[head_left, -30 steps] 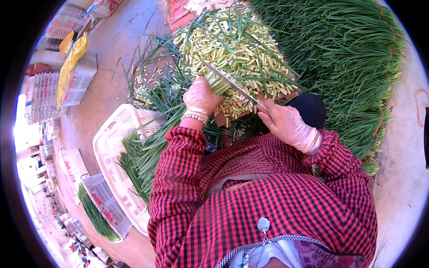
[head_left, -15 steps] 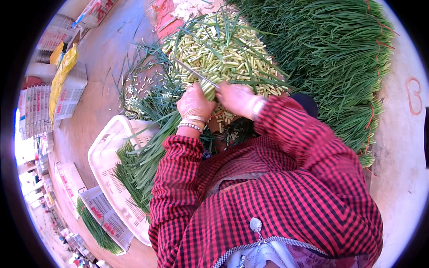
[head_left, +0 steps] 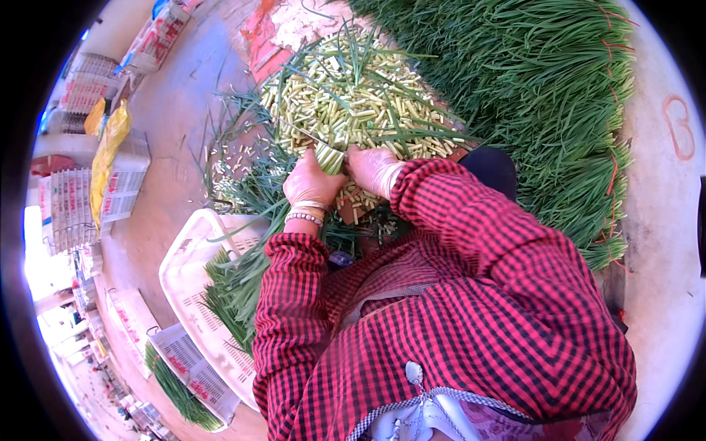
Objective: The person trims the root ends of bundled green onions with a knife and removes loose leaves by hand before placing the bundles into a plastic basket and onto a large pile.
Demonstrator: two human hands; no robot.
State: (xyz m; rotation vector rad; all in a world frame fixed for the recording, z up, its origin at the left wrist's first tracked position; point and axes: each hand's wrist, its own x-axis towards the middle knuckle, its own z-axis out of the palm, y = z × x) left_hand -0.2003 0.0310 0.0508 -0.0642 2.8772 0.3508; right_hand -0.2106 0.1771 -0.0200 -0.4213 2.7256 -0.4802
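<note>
My left hand (head_left: 309,182), with bracelets at its wrist, is closed around a bunch of garlic chives (head_left: 254,279). The bunch's pale stalk ends poke out past the fingers, while its green leaves trail back beside my left forearm. Close on the right, my right hand (head_left: 371,170) grips a knife; its handle is hidden in the fingers. The thin knife blade (head_left: 315,138) lies across the far ends of the stalks. Just beyond both hands is a heap of short cut stalk pieces (head_left: 338,103), with some loose green leaves on top.
Uncut chives (head_left: 507,95) are stacked thickly at the right, with red ties among them. A white plastic basket (head_left: 176,253) stands by my left arm. Farther left are a smaller crate (head_left: 198,367) holding chives and several stacked crates (head_left: 70,198). Loose leaves litter the floor (head_left: 184,140).
My right hand has moved left, nearer to my left hand, and the knife has come lower against the stalk ends. The whole view has shifted slightly.
</note>
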